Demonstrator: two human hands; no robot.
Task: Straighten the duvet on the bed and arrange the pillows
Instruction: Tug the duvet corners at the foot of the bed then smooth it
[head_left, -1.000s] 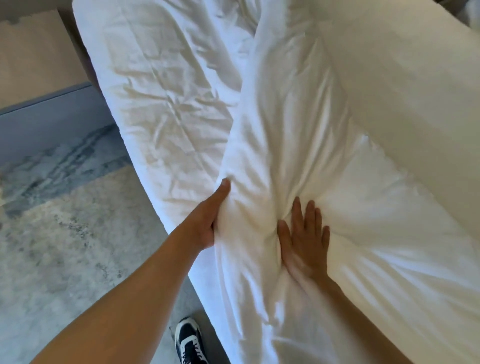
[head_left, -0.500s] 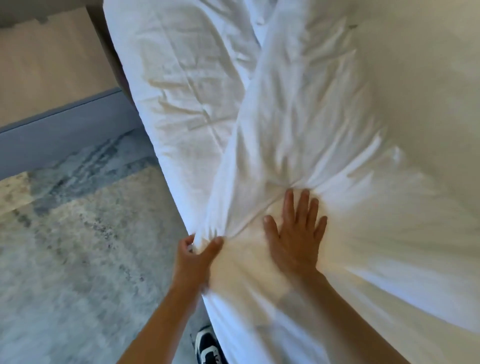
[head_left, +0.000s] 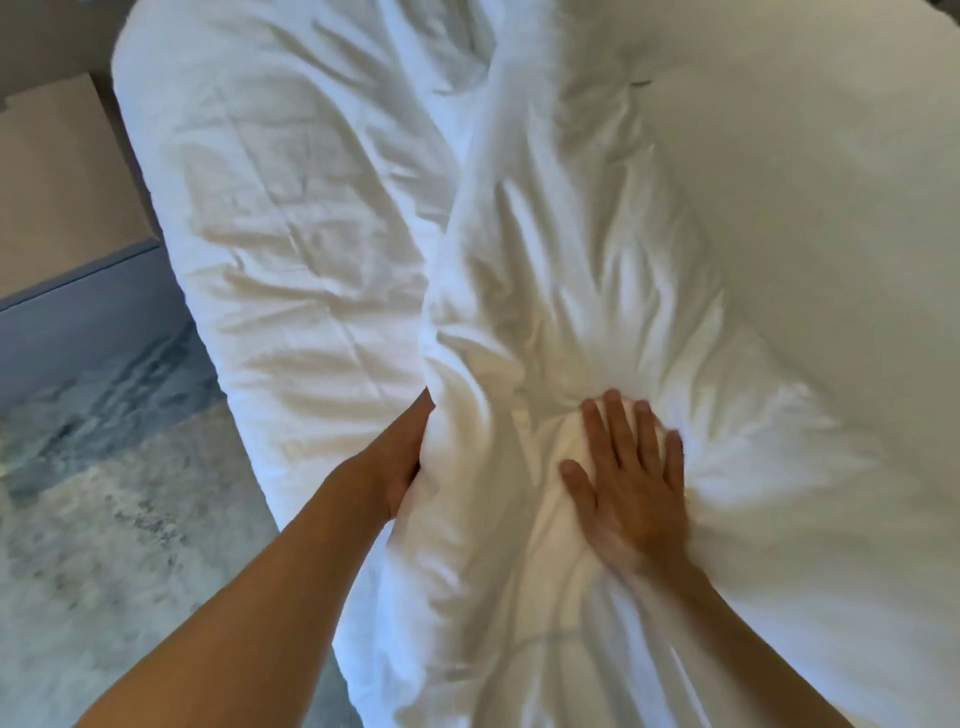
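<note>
A white duvet (head_left: 587, 249) lies bunched in a thick creased ridge down the middle of the bed. My left hand (head_left: 405, 457) grips the ridge's left edge, its fingers hidden under the fabric. Flat on top of the ridge lies my right hand (head_left: 626, 478), fingers spread, pressing a dent into the duvet. To the left of the ridge the wrinkled white sheet (head_left: 291, 223) of the mattress is bare. I see no pillows.
The bed's left edge drops to a mottled grey and beige rug (head_left: 104, 519). A beige floor strip and a grey baseboard (head_left: 78, 312) are at the far left. On the right the duvet lies smoother and shaded (head_left: 831, 208).
My left hand slid down toward the bed's edge, then moved back up along the ridge. My right hand stayed flat on the duvet. The view shifted.
</note>
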